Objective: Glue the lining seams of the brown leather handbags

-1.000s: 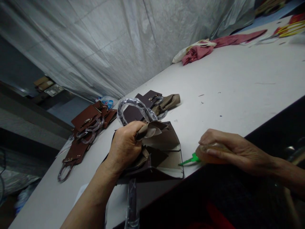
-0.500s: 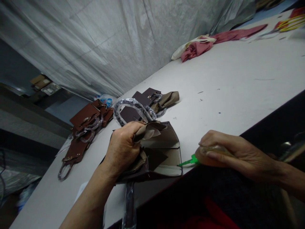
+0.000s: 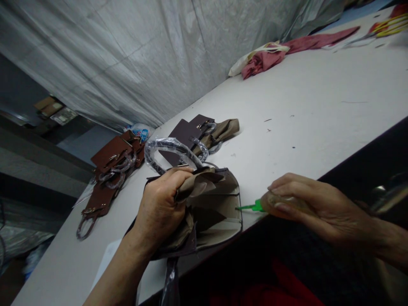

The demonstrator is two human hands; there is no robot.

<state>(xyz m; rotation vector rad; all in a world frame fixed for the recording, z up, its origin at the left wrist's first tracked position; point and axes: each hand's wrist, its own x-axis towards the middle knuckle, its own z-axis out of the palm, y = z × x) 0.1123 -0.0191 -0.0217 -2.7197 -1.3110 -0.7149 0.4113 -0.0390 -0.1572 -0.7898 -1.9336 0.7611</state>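
My left hand is closed around the bunched lining of a dark brown handbag, which lies on its side at the table's front edge. The bag's beige inside faces right, and its plastic-wrapped handle loops up behind my knuckles. In my right hand is a squeeze bottle of amber liquid, probably glue, held on its side. Its green nozzle points left, with the tip at the bag's open edge. The palm side of my left grip is hidden.
Several reddish-brown bag parts lie at the left of the white table. Dark brown bag pieces with a tan lining sit behind my bag. Pink cloth and yellow-handled scissors lie farther back. Plastic sheeting hangs along the far edge.
The nozzle tip has moved slightly up along the bag's edge. The bag has tilted a little, with its wrapped handle shifting left, and both hands keep their hold.
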